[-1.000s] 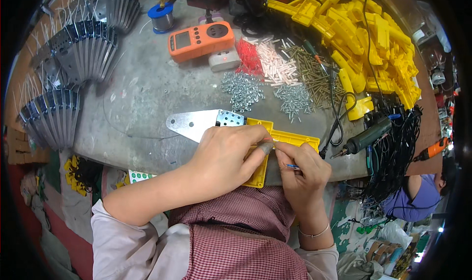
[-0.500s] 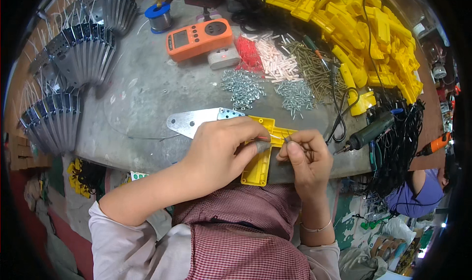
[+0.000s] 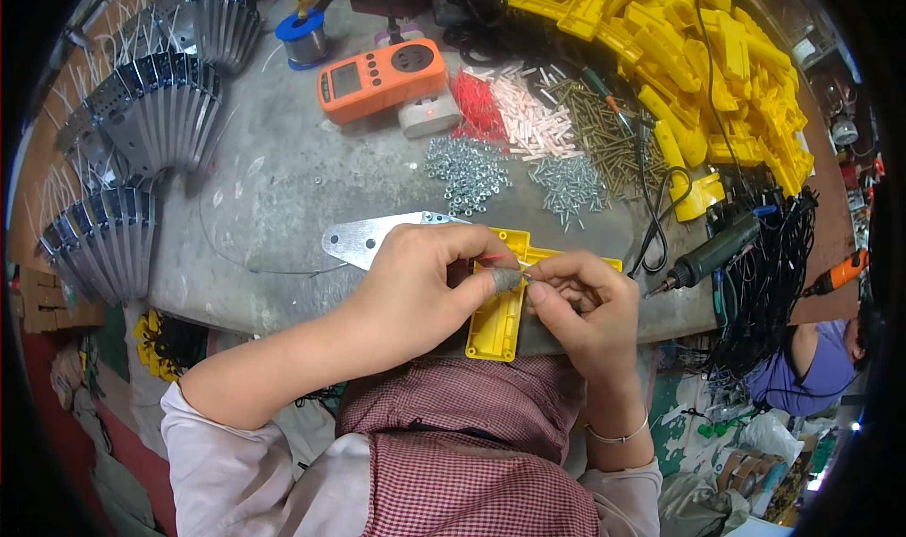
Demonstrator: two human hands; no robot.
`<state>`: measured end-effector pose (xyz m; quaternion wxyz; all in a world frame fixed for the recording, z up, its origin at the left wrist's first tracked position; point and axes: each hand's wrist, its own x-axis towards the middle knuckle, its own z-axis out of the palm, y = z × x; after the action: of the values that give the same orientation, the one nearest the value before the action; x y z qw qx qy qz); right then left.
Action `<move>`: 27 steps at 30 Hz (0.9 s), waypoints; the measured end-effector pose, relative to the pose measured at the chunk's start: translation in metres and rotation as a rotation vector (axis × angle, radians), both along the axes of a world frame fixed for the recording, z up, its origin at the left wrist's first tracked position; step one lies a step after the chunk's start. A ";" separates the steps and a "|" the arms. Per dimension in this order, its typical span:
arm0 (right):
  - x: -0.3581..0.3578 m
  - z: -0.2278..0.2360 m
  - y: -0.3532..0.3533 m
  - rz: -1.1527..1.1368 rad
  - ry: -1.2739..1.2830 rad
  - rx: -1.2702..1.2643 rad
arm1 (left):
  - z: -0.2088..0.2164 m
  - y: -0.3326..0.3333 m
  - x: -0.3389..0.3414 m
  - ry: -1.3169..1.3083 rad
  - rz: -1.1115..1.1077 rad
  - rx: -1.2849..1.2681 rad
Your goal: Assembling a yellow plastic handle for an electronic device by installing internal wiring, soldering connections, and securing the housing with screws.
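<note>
A T-shaped yellow plastic housing (image 3: pixel 493 334) lies open, hollow side up, at the table's near edge. Over it both hands meet. My left hand (image 3: pixel 425 277), grey tape round its thumb, is closed in a pinch on a thin red wire (image 3: pixel 493 256). Fingertips of my right hand (image 3: pixel 587 306) are pinched at a thin pale wire end (image 3: pixel 526 270) beside the left thumb; how the two wires join is hidden. A flat silver metal plate (image 3: pixel 363 241) with holes extends from behind my left hand, its other end by the housing.
Piles of nuts (image 3: pixel 464 174), small screws (image 3: pixel 569 186), long brassy screws (image 3: pixel 613 145), pale sleeves (image 3: pixel 538 117) and red pieces (image 3: pixel 477 108) lie beyond. An orange meter (image 3: pixel 382 79), solder spool (image 3: pixel 304 39), yellow housings (image 3: pixel 727 65), electric screwdriver (image 3: pixel 703 254) and fanned metal plates (image 3: pixel 104 240) surround them.
My right hand's fingertips have shifted left, up to my left thumb, uncovering more of the housing's right arm. My left hand's thumb has moved slightly right; the housing has hardly moved.
</note>
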<state>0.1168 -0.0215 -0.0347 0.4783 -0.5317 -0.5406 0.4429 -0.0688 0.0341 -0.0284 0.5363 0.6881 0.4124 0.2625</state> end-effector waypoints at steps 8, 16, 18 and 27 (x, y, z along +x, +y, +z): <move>0.000 0.006 0.005 0.021 -0.088 -0.057 | -0.013 -0.003 0.002 -0.121 0.016 0.458; 0.009 0.016 0.014 0.176 0.221 -0.470 | -0.013 0.003 -0.001 -0.037 -0.096 0.768; 0.014 0.016 0.024 0.235 0.259 -0.534 | -0.012 0.004 -0.003 0.069 -0.122 0.963; 0.006 0.001 0.006 0.086 -0.705 0.482 | -0.016 0.013 0.003 -0.075 -0.124 0.583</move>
<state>0.1232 -0.0159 -0.0340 0.3561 -0.5005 -0.7808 0.1146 -0.0662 0.0472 -0.0439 0.3459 0.8267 0.2567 0.3619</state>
